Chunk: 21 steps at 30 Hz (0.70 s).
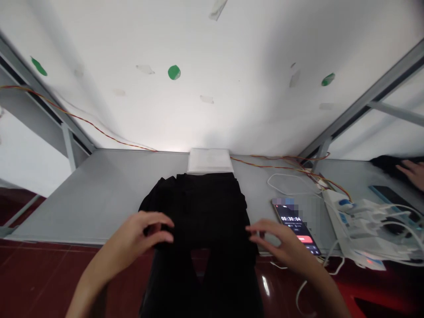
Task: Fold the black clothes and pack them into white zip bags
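1. Black cloth (205, 198) lies on the counter (96, 194), its near part between the two hands. The left hand (137, 234) is over the cloth's left side, thumb and forefinger parted with a gap between. The right hand (285, 242) is at the cloth's right edge, fingertips close together; whether they pinch it, I cannot tell.
2. Just behind the cloth sits a flat white object (210, 160).
3. Right of the cloth lies a lit phone (303, 229).
4. Farther right of the cloth is a white power strip (335, 207) with cables.
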Each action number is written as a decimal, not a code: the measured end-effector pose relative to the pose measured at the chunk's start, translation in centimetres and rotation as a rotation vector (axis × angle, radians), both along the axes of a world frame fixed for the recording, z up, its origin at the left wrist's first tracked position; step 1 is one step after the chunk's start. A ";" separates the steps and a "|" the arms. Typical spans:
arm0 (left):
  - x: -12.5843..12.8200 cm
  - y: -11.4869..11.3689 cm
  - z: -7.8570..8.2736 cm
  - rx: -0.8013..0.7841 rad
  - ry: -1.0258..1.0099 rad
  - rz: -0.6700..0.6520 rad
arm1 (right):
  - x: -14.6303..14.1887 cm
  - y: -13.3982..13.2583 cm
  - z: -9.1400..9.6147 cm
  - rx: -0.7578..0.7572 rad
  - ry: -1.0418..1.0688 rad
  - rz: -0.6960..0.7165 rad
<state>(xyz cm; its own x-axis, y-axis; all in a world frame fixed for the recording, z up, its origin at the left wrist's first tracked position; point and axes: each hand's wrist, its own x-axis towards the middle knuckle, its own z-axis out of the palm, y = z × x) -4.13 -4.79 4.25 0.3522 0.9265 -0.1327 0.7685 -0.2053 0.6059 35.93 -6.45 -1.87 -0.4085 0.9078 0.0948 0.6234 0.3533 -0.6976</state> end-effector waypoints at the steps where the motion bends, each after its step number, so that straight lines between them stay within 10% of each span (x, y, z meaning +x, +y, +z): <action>1: 0.5 0.8 -0.4 0.081 0.006 -0.020 | 0.0 0.9 -0.4 0.092 -0.058 -0.029; 7: 4.9 8.3 -3.8 0.376 0.217 -0.208 | -1.1 7.4 -2.6 0.337 -0.353 -0.031; 12: 6.8 11.7 -1.3 0.538 0.307 0.107 | -1.7 12.2 -0.3 0.304 -0.223 -0.204; 16: 8.3 9.8 -1.3 0.618 0.255 0.156 | -4.9 12.3 0.3 0.446 -0.183 -0.328; 21: 8.1 4.8 -7.6 0.567 0.392 0.082 | -9.7 7.1 -3.8 0.302 -0.342 -0.219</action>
<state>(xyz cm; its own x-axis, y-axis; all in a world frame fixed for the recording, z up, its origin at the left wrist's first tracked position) 3.98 0.03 -3.33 0.3032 0.9120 0.2764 0.9354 -0.3402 0.0964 26.23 0.68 -5.66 -0.2648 0.9285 0.2602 0.8805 0.3428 -0.3274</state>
